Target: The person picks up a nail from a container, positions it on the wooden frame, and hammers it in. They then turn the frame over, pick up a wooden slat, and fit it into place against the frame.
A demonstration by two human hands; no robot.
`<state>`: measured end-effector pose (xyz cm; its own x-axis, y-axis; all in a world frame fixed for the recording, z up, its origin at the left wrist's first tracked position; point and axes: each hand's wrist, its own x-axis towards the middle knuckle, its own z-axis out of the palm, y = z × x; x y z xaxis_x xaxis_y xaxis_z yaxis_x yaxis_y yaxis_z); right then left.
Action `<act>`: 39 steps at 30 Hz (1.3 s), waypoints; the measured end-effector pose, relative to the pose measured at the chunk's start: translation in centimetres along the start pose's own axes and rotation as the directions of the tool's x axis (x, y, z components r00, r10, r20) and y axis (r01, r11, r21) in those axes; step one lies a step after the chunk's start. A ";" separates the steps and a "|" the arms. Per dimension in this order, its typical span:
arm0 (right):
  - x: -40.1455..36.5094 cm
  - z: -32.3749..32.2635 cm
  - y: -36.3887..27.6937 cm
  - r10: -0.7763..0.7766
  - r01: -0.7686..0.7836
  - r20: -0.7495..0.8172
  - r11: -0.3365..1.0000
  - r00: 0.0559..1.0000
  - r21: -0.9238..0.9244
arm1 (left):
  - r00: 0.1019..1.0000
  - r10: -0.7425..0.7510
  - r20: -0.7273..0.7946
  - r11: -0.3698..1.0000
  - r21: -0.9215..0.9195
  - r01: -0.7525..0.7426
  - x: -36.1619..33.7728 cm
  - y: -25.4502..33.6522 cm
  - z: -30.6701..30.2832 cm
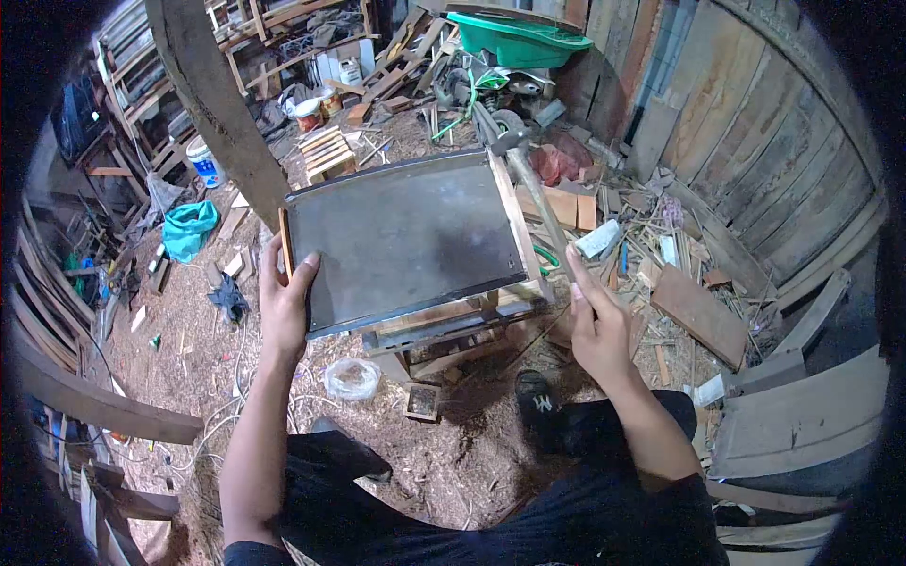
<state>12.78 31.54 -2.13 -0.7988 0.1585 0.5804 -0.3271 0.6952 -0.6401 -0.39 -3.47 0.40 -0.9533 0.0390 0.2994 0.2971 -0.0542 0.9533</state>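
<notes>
A flat dark rectangular panel (406,241) with wooden edge strips lies tilted above a low wooden stand (444,330). My left hand (288,297) grips its left edge, thumb on the top face and fingers at the side. My right hand (600,325) is closed round the lower handle of a hammer (538,193), just right of the panel. The hammer's metal head is raised near the panel's far right corner. Its handle runs up and away from my hand.
A wooden post (217,113) rises behind the panel at left. Wood scraps and a brown board (698,314) lie at right. A small square box (423,401) and a clear plastic bag (352,377) are near my feet. A green tub (519,40) stands at the back.
</notes>
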 end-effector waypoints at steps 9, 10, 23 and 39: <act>-0.4 0.3 1.2 -0.228 0.226 -0.162 0.974 0.960 -0.035 | 1.000 0.008 -0.010 0.999 0.044 -0.008 -0.3 0.5 0.6; 0.3 0.4 0.6 -0.211 0.205 -0.066 0.976 0.975 -0.077 | 1.000 0.011 -0.005 0.999 0.042 -0.010 -0.3 0.5 0.7; 0.1 0.5 1.2 -0.077 0.077 -0.005 0.993 0.997 -0.094 | 1.000 0.005 -0.014 1.000 0.031 -0.004 -0.3 -0.1 0.3; -0.2 -0.4 1.3 -0.225 0.220 -0.163 0.974 0.961 -0.052 | 0.999 0.012 -0.030 0.998 0.068 -0.009 -0.7 0.5 0.7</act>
<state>12.65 32.72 -2.89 -0.6114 0.1099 0.7837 -0.4678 0.7485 -0.4700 0.52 -2.81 0.73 -0.9510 0.0083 0.3090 0.3091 0.0137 0.9509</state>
